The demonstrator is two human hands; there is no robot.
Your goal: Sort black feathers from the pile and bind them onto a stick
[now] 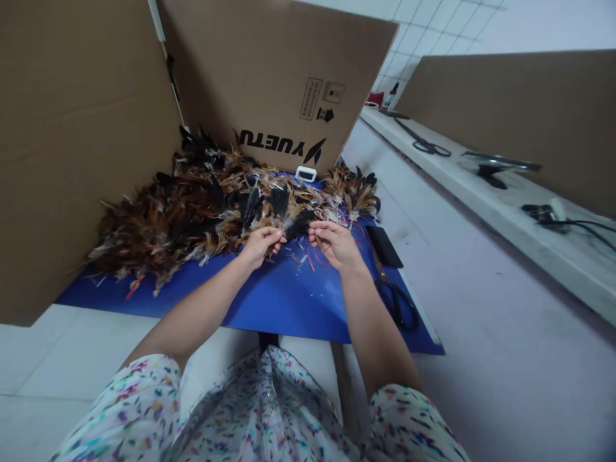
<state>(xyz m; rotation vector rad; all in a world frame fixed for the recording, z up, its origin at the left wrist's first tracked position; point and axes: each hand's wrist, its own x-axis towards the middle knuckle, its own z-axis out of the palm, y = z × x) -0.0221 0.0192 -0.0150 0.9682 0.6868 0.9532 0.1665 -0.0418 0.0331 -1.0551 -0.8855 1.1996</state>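
My left hand (261,244) is closed in a pinch on the quill end of a dark feather (297,224) over the blue board (283,301). My right hand (334,242) hovers just right of it, fingers curled and pinched near the feather's tip and a thin red thread (320,260); what it grips is too small to make out. A big heap of brown and black feathers (192,212) lies on the board behind and left of my hands. A smaller feather bunch (353,192) sits at the back right.
Cardboard walls (81,141) stand left and behind, one printed YUETU. Black scissors (394,298) and a dark phone (384,246) lie at the board's right edge. A white bench (505,205) to the right holds more scissors and cables. A small white item (306,173) sits by the box.
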